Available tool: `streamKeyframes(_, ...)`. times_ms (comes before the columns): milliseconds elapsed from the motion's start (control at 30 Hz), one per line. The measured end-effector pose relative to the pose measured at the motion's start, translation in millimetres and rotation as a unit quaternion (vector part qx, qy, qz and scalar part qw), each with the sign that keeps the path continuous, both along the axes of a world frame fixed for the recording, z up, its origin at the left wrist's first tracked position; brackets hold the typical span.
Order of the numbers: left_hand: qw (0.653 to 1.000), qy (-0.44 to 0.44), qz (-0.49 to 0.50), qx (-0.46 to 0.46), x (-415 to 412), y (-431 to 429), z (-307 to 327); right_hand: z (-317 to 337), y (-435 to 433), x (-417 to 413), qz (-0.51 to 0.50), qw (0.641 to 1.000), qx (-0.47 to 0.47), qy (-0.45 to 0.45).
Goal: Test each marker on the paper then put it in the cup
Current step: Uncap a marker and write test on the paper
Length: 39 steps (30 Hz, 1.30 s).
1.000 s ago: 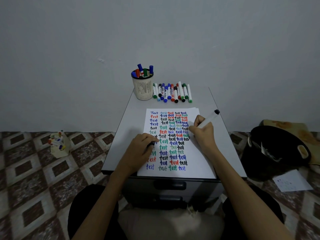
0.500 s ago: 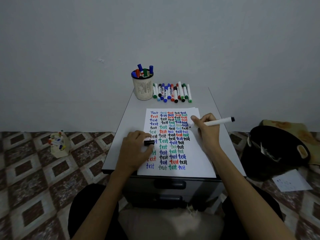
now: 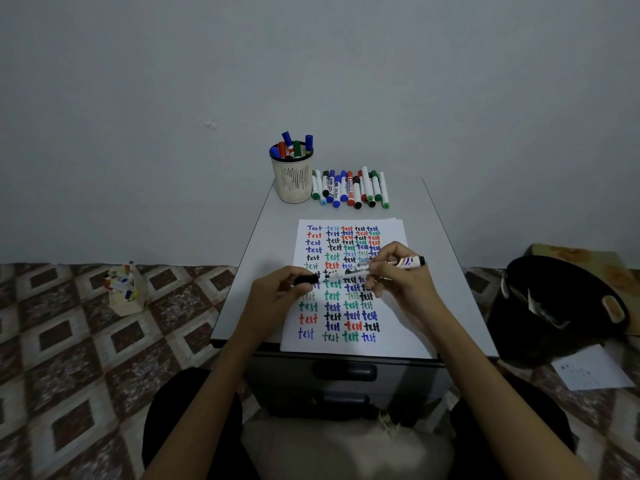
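Marker [image 3: 407, 262], slim white barrel, black end, lying level, pinched in right hand [image 3: 405, 285], left hand [image 3: 277, 301] pinching black cap [image 3: 306, 279] at its 9 o'clock tip, slotted cream cup [image 3: 292, 183] at paper's [image 3: 394, 341] 11 o'clock

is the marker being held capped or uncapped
Uncapped: the left hand pinches the black cap just off the marker held by the right hand.

Grey wall [image 3: 311, 64], patterned floor [image 3: 69, 358]
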State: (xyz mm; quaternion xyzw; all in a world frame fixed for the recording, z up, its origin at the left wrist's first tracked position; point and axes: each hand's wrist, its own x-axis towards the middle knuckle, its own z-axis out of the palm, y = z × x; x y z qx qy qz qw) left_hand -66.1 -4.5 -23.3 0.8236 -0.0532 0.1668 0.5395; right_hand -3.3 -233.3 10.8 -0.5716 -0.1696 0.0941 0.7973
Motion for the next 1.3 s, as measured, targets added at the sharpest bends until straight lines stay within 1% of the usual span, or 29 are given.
streamKeyframes(100, 0.999, 0.007, -0.001, -0.045, -0.8, 2.3, -0.2, -4.4, 0.6, -4.3, 0.003, 1.0, 0.001, 0.004)
streamKeyframes(200, 0.998, 0.015, -0.011, -0.061, -0.7, 2.7, -0.6, -7.4, 5.1, -7.2, 0.005, 1.0, 0.005, 0.011)
streamKeyframes(400, 0.997, 0.014, -0.019, -0.068, -0.9, 1.8, 0.0, -8.5, 9.7, -8.2, -0.01, 1.0, 0.02, 0.016)
streamKeyframes(467, 0.998, 0.012, -0.023, -0.066, -1.0, 1.6, -0.4, -8.6, 10.4, -9.0, -0.006, 1.0, 0.012, 0.015)
streamKeyframes(633, 0.998, -0.007, -0.02, -0.065, -1.0, 2.5, 0.7, -4.1, 9.5, -12.3, 0.023, 0.999, -0.02, 0.038)
streamKeyframes(800, 0.997, 0.021, -0.034, -0.06, -2.0, 2.0, 1.3, -2.5, 11.1, -14.4, 0.053, 0.998, -0.02, 0.038)
streamKeyframes(867, 0.997, 0.021, -0.033, -0.061, -2.7, 2.8, 2.5, -0.2, 12.4, -14.8, 0.031, 0.998, -0.057, 0.007)
streamKeyframes(933, 0.998, 0.018, -0.032, -0.058, -2.5, 3.6, 2.6, 1.4, 10.4, -11.8, -0.016, 0.989, -0.136, -0.047)
streamKeyframes(967, 0.998, 0.018, -0.031, -0.057, -2.4, 3.9, 2.6, 1.1, 8.9, -9.5, -0.032, 0.979, -0.182, -0.081)
streamKeyframes(1000, 0.998, 0.015, -0.031, -0.057, -2.1, 3.9, 2.7, 0.0, 7.7, -7.0, -0.04, 0.963, -0.232, -0.127)
streamKeyframes(1033, 0.998, 0.014, -0.03, -0.06, -2.1, 4.1, 2.5, -2.2, 7.4, -4.7, -0.041, 0.939, -0.285, -0.186)
streamKeyframes(1100, 0.997, 0.011, -0.025, -0.072, -1.4, 5.2, 2.1, -6.1, 10.6, -2.9, -0.037, 0.873, -0.376, -0.307)
streamKeyframes(1133, 0.997, 0.008, -0.019, -0.073, -1.2, 6.1, 2.5, -6.0, 13.3, -3.4, -0.041, 0.848, -0.401, -0.344)
streamKeyframes(1167, 0.997, 0.004, -0.015, -0.073, -0.9, 7.2, 3.0, -5.5, 16.1, -3.7, -0.047, 0.837, -0.411, -0.359)
streamKeyframes(1233, 0.998, -0.006, -0.013, -0.061, -1.0, 9.3, 4.1, -3.5, 21.2, -5.7, -0.054, 0.842, -0.402, -0.357)
streamKeyframes(1300, 0.999, -0.014, -0.012, -0.046, -1.1, 11.2, 4.8, -2.4, 26.0, -8.5, -0.055, 0.861, -0.383, -0.331)
